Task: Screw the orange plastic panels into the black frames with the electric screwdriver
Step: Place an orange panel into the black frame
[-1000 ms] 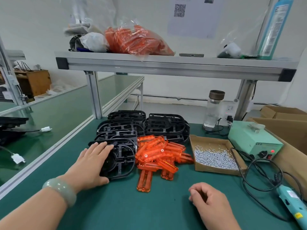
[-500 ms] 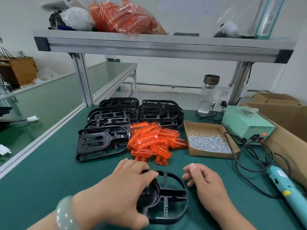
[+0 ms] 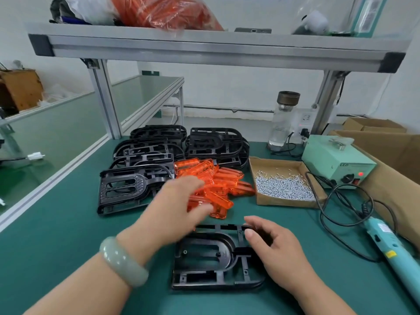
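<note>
Work centres on a single black frame (image 3: 225,251) lying flat on the green desk (image 3: 68,235), close to the person. The right hand (image 3: 279,251) rests on the frame's right end, fingers (image 3: 252,220) curled over the far right corner and thumb set against the rail, gripping it. The left hand (image 3: 175,208), with a pale green bangle (image 3: 122,261) on its wrist, reaches over the near edge of the pile of orange panels (image 3: 218,185) just beyond the frame. Its fingers are stretched out and holding nothing, though motion blur hides whether the tips touch a panel. Stacks of black frames (image 3: 213,144) sit behind and left of the pile. To the right, a cardboard tray (image 3: 286,204) holds loose screws (image 3: 284,189), with a pale green power box (image 3: 336,162) behind it. The electric screwdriver (image 3: 391,253) lies at the desk's far right, apart from both hands.
</note>
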Demonstrator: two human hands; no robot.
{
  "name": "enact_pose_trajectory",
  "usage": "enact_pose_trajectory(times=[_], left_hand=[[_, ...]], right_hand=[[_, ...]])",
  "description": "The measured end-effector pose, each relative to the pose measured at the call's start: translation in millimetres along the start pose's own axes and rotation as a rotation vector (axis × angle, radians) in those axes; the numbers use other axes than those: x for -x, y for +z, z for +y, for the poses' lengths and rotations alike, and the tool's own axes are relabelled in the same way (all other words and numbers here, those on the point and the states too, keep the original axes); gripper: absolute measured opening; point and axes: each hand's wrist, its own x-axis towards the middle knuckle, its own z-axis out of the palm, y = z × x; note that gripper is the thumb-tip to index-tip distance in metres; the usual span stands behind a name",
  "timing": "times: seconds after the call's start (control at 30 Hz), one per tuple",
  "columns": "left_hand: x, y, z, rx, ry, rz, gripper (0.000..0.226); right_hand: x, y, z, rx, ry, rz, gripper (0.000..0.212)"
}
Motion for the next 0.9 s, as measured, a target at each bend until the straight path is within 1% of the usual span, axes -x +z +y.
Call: enact_pose_trajectory(times=[0.03,0.07,0.1,0.2,0.3,0.43,0.47,0.53,0.57,0.63,0.7,0.77,0.8,0.83,0.9], left_hand=[[-9.8,-2.1,-5.4,-0.001,-0.067,0.084,0.052],[-19.0,-2.6,-10.3,-0.021,-0.127,0.120,0.049],[-27.5,-1.2,-14.5,-0.053,-0.172,0.116,0.048],[-46.8,9.0,-22.5,-0.204,-0.221,0.015,0.052],[-57.4,19.7,-23.0,-0.331,-0.236,-0.080,0.057],[-64.4,22.9,-21.4,-0.406,-0.227,-0.163,0.047],[-65.1,21.2,-20.3,-0.407,-0.225,-0.156,0.042],[-64.9,15.7,-16.8,-0.359,-0.238,-0.078,0.029],[-63.9,12.5,-14.9,-0.297,-0.248,-0.011,0.024],[-59.8,5.6,-7.6,-0.112,-0.275,0.115,0.023],[-52.3,-1.7,5.3,0.228,-0.338,0.138,0.028],[-41.1,-9.0,22.3,0.642,-0.436,0.064,0.039],[-35.6,-11.5,29.3,0.803,-0.472,0.006,0.040],[-31.0,-13.6,34.8,0.912,-0.486,-0.052,0.038],[-23.4,-16.8,42.9,1.035,-0.486,-0.147,0.034]], right_hand=[[-0.4,0.7,0.4,0.014,0.001,-0.001,0.024],[-1.0,0.9,1.1,0.018,0.004,0.001,0.026],[-1.7,0.7,1.9,0.007,0.007,0.008,0.029],[-4.7,-2.1,5.9,-0.058,0.036,0.050,0.038],[-7.3,-3.3,8.8,-0.101,0.068,0.102,0.038],[-8.7,-0.9,10.4,-0.111,0.061,0.114,0.040],[-8.8,-1.0,10.9,-0.114,0.062,0.113,0.039],[-8.9,-1.4,12.4,-0.122,0.065,0.106,0.037],[-8.8,-1.6,13.1,-0.125,0.069,0.100,0.036],[-8.9,-1.8,13.4,-0.138,0.075,0.090,0.034],[-9.3,-2.0,13.6,-0.151,0.084,0.086,0.034],[-9.6,-2.2,13.8,-0.162,0.101,0.079,0.033],[-9.6,-2.4,13.7,-0.165,0.107,0.076,0.033],[-9.6,-2.6,13.5,-0.162,0.108,0.075,0.034],[-9.2,-2.9,12.5,-0.145,0.099,0.072,0.035]])
